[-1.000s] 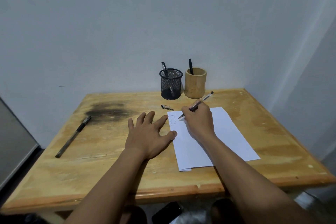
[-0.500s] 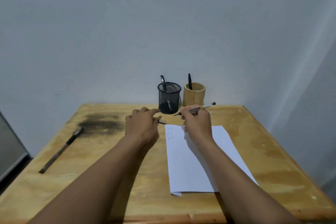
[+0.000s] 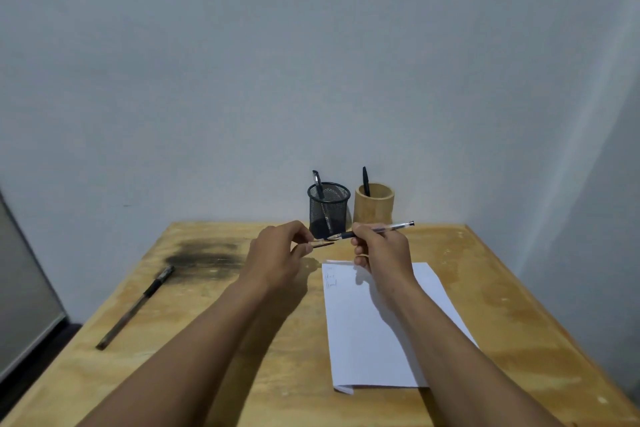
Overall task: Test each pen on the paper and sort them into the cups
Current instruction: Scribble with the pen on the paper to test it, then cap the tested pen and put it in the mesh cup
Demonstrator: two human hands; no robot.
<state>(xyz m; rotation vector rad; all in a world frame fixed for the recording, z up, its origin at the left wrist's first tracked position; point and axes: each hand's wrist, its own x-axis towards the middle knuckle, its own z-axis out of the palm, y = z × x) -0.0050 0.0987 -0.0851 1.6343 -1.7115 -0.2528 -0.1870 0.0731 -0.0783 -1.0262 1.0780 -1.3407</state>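
Lifting clear of the paper (image 3: 374,329): gripped in the right hand (image 3: 379,250), the pen (image 3: 381,228) now held level above the desk (image 3: 207,340), tip aimed left, no longer pressed to the sheet as a second ago. Pinched between thumb and fingertips of the left hand (image 3: 277,253), the cap (image 3: 322,244), taken up from the desk just beyond the paper's top corner. Same hand a second ago: flat and spread beside the sheet. Now raised to meet the pen, cap mouth just beside the tip; too small to tell whether already touching.

Left on the paper: a few short scribbles (image 3: 330,279) near the top left corner, so probably judged a working pen. Testing of this one over, then; recapping in hand, dropping into a cup next.

Just behind the hands, against the wall: mesh cup (image 3: 328,208) and bamboo cup (image 3: 374,203), side by side, one pen standing in each. No telling from here the cup meant for good ones.

Not yet sorted: a dark pen (image 3: 138,303) lying well to the left on the desk, near a black stain (image 3: 204,255). Two sorted, one about to be, one to go, at a guess.

Needing care: lining up cap and tip in mid-air without inking a finger, and minding the sheet, loose now with no hand on it.
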